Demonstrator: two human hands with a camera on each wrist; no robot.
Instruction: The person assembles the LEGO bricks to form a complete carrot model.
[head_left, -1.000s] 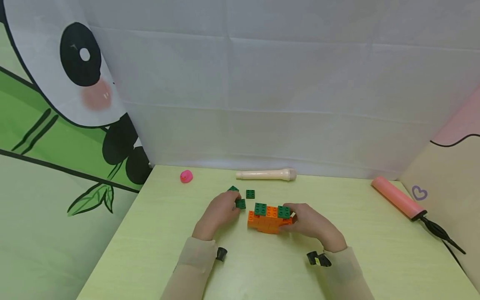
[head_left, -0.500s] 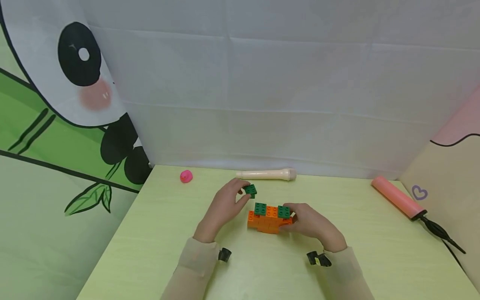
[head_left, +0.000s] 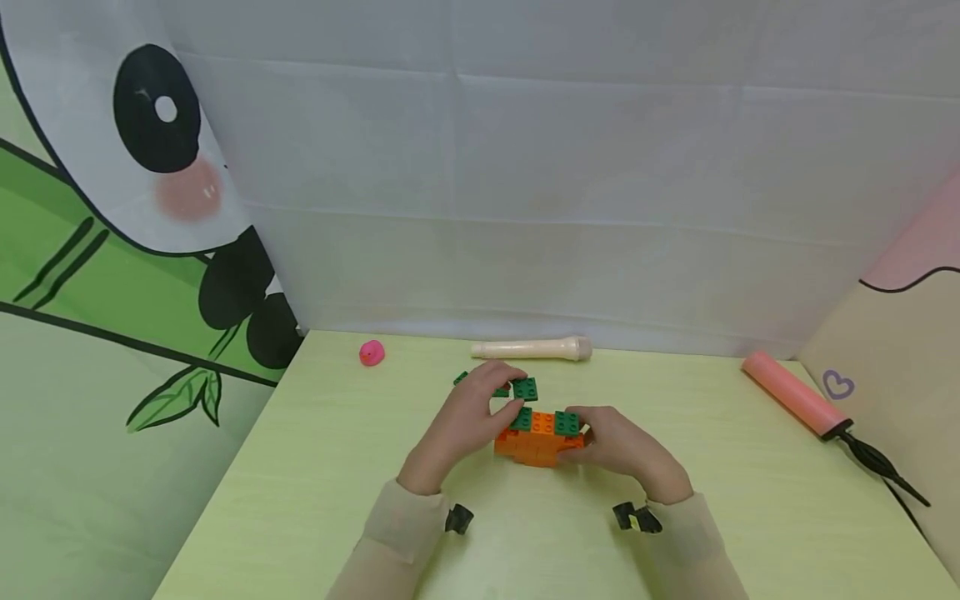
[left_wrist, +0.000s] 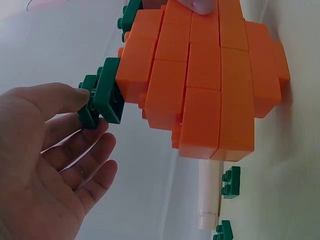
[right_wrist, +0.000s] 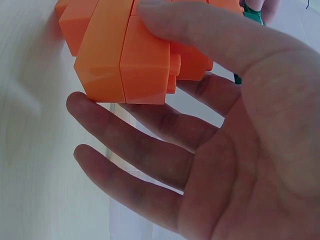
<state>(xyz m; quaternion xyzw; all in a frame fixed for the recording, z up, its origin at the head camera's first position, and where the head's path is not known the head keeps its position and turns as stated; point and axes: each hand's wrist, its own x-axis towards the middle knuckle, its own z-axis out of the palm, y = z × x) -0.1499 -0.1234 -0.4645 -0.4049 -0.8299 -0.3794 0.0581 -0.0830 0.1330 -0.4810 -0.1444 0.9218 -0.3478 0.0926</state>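
My left hand [head_left: 471, 410] pinches a green toy brick [left_wrist: 88, 104] between thumb and fingers, studs outward. It is held just over the left end of an orange brick build [head_left: 536, 450]. On top of that build sit one green brick [left_wrist: 109, 91] at the left and another green brick [head_left: 567, 423] at the right, with orange studs between them. My right hand [head_left: 626, 450] grips the build's right end, thumb on the near face and fingers behind. In the right wrist view, orange blocks [right_wrist: 145, 65] lie under the thumb, while the other fingers spread below.
Loose green bricks, one small brick [left_wrist: 231, 182] among them, lie behind my left hand. Farther back are a cream microphone-shaped stick [head_left: 531, 349] and a pink toy [head_left: 372, 352]. A pink pump-like tube [head_left: 795, 396] lies at the table's right edge. A white cloth wall [head_left: 525, 208] rises behind.
My left hand has left the loose green bricks, lifted one, and carried it right to the orange build's left end. My right hand and the build have stayed in place.
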